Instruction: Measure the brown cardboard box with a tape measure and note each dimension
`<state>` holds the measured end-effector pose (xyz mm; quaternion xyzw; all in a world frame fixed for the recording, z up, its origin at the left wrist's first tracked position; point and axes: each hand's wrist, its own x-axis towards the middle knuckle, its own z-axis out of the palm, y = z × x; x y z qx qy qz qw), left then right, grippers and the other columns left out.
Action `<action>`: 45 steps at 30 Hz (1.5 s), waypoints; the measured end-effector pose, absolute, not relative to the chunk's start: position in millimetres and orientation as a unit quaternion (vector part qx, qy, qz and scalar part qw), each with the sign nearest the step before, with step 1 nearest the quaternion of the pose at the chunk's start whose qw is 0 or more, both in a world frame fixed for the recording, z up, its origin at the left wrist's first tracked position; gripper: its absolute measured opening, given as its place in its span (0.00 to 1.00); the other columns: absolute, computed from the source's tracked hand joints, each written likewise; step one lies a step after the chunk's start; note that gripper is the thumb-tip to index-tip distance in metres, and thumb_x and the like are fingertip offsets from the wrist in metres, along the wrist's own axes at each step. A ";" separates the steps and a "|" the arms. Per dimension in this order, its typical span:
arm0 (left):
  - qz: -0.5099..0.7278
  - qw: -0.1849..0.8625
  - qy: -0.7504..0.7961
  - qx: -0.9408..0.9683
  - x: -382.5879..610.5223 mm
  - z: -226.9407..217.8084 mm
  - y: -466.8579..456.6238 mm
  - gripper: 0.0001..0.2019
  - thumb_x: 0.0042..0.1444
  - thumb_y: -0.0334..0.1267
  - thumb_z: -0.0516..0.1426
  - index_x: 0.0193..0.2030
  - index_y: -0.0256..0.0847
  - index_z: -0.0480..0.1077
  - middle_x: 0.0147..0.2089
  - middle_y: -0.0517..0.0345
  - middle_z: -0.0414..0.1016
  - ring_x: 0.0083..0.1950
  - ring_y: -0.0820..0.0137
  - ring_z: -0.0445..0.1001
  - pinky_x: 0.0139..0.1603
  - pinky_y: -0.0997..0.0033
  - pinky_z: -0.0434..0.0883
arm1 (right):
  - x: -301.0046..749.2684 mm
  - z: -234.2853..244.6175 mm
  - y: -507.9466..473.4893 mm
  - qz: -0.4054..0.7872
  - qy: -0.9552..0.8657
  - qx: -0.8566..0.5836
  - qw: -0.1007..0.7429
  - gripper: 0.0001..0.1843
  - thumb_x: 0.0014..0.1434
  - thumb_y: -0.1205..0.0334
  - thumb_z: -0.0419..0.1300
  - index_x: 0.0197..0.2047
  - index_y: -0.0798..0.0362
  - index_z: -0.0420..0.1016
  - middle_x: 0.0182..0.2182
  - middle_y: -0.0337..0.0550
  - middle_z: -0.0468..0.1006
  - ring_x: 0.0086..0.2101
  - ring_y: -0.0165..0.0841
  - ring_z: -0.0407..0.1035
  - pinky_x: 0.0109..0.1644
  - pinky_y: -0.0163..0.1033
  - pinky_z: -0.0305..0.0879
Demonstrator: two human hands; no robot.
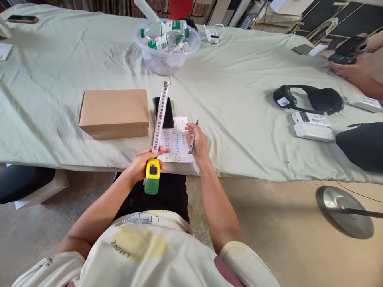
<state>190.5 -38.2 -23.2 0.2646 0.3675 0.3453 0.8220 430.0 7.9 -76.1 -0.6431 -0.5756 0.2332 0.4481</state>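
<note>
My left hand (pixel 142 161) grips a yellow and green tape measure (pixel 152 175) at the table's near edge. Its white blade (pixel 160 117) runs away from me, over a black phone (pixel 167 113), with the hook end beside a brown cardboard box (pixel 114 113). My right hand (pixel 197 141) holds a pen (pixel 192 139) with its fingers closed, resting on a printed sheet of paper (pixel 176 139) just right of the blade.
A clear plastic bowl (pixel 166 56) holding plastic bottles stands behind the blade on the pale green cloth (pixel 74 59). At the right are black headphones (pixel 311 99), white devices (pixel 312 125) and another person's hands (pixel 353 65) with a phone. A lamp base (pixel 344 211) stands on the floor.
</note>
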 end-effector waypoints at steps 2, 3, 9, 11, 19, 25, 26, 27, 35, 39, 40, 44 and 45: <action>0.328 0.837 0.360 0.248 203.7 -26.9 -31.5 0.15 0.56 0.30 0.57 0.50 0.35 0.73 0.65 0.37 0.74 0.27 0.67 0.81 0.25 0.69 0.73 | 438.5 -76.6 -2.7 0.249 -0.578 -0.652 0.422 0.23 0.62 0.50 0.54 0.55 0.49 0.76 0.47 0.50 0.84 0.48 0.44 0.80 0.55 0.52 0.75; 0.321 0.844 0.356 0.241 209.6 -28.1 -29.1 0.18 0.56 0.30 0.57 0.54 0.35 0.72 0.66 0.36 0.73 0.28 0.66 0.81 0.25 0.69 0.73 | 442.2 -76.2 -7.1 0.256 -0.582 -0.655 0.410 0.22 0.62 0.50 0.55 0.54 0.50 0.76 0.46 0.51 0.84 0.48 0.44 0.80 0.55 0.52 0.75; 0.272 0.875 0.362 0.173 232.5 -35.2 -23.8 0.29 0.56 0.27 0.54 0.66 0.32 0.62 0.59 0.32 0.78 0.29 0.63 0.82 0.23 0.69 0.72 | 450.9 -68.0 -23.1 0.262 -0.550 -0.664 0.434 0.23 0.66 0.43 0.54 0.56 0.48 0.74 0.44 0.47 0.85 0.44 0.42 0.80 0.53 0.52 0.74; 0.258 0.877 0.373 0.160 234.1 -38.9 -24.3 0.28 0.56 0.26 0.54 0.65 0.33 0.62 0.55 0.34 0.81 0.27 0.63 0.82 0.22 0.69 0.72 | 449.2 -68.0 -26.9 0.263 -0.542 -0.640 0.477 0.26 0.68 0.40 0.52 0.60 0.46 0.70 0.45 0.47 0.84 0.42 0.40 0.79 0.52 0.50 0.75; 0.288 0.855 0.388 0.189 237.3 -40.1 -40.7 0.24 0.51 0.26 0.58 0.57 0.34 0.67 0.44 0.43 0.85 0.24 0.64 0.80 0.27 0.66 0.74 | 445.2 -92.4 -34.5 0.269 -0.492 -0.613 0.556 0.27 0.67 0.39 0.54 0.56 0.51 0.71 0.40 0.47 0.85 0.36 0.36 0.78 0.41 0.44 0.74; 0.315 0.843 0.346 0.265 203.4 -27.1 -56.3 0.14 0.53 0.35 0.62 0.46 0.34 0.74 0.34 0.49 0.82 0.26 0.67 0.78 0.27 0.70 0.71 | 444.0 -95.1 -33.7 0.228 -0.554 -0.621 0.506 0.21 0.68 0.48 0.53 0.57 0.51 0.69 0.39 0.45 0.84 0.34 0.35 0.78 0.46 0.47 0.74; 0.326 0.836 0.343 0.278 190.0 -23.5 -58.6 0.14 0.53 0.36 0.63 0.46 0.34 0.74 0.32 0.50 0.82 0.26 0.67 0.77 0.27 0.71 0.71 | 446.2 -93.5 -32.2 0.219 -0.563 -0.632 0.486 0.21 0.68 0.50 0.52 0.58 0.51 0.70 0.40 0.45 0.84 0.35 0.35 0.78 0.47 0.47 0.75; 0.340 0.825 0.346 0.291 174.6 -19.8 -60.7 0.14 0.53 0.37 0.63 0.46 0.34 0.74 0.32 0.50 0.82 0.27 0.67 0.77 0.27 0.70 0.71 | 449.7 -90.9 -29.7 0.209 -0.575 -0.644 0.459 0.21 0.67 0.52 0.51 0.58 0.51 0.70 0.42 0.46 0.84 0.37 0.36 0.79 0.48 0.48 0.75; 0.498 0.660 0.477 0.297 55.4 -7.5 -73.3 0.16 0.51 0.35 0.63 0.48 0.35 0.74 0.28 0.55 0.79 0.26 0.66 0.76 0.27 0.69 0.72 | 481.5 -48.7 11.8 0.074 -0.719 -0.689 0.052 0.31 0.64 0.71 0.45 0.68 0.50 0.67 0.62 0.55 0.74 0.60 0.54 0.67 0.59 0.59 0.69; 0.546 0.613 0.511 0.255 33.3 -11.5 -77.3 0.23 0.49 0.34 0.63 0.54 0.37 0.71 0.28 0.57 0.79 0.26 0.66 0.76 0.26 0.69 0.73 | 471.3 -37.9 24.6 0.060 -0.717 -0.693 -0.036 0.34 0.65 0.74 0.42 0.72 0.50 0.63 0.62 0.55 0.74 0.60 0.54 0.68 0.59 0.59 0.69; 0.552 0.609 0.512 0.249 31.4 -12.8 -77.3 0.24 0.48 0.34 0.63 0.54 0.37 0.71 0.27 0.57 0.79 0.26 0.66 0.76 0.26 0.69 0.73 | 469.0 -36.9 26.3 0.063 -0.712 -0.698 -0.044 0.37 0.64 0.76 0.41 0.73 0.48 0.61 0.64 0.52 0.72 0.60 0.53 0.68 0.60 0.59 0.69; 0.549 0.622 0.501 0.246 33.9 -17.6 -76.3 0.19 0.48 0.35 0.64 0.49 0.36 0.72 0.27 0.57 0.78 0.26 0.67 0.75 0.26 0.70 0.73 | 461.4 -34.3 30.4 0.079 -0.687 -0.722 -0.023 0.37 0.62 0.76 0.43 0.71 0.45 0.63 0.67 0.49 0.70 0.61 0.52 0.68 0.61 0.61 0.69; 0.540 0.633 0.496 0.248 36.7 -18.5 -76.9 0.18 0.49 0.36 0.64 0.47 0.36 0.73 0.27 0.57 0.78 0.25 0.67 0.75 0.25 0.70 0.72 | 458.3 -33.5 31.2 0.080 -0.687 -0.722 0.004 0.35 0.62 0.74 0.44 0.70 0.47 0.65 0.66 0.50 0.71 0.62 0.53 0.68 0.62 0.63 0.68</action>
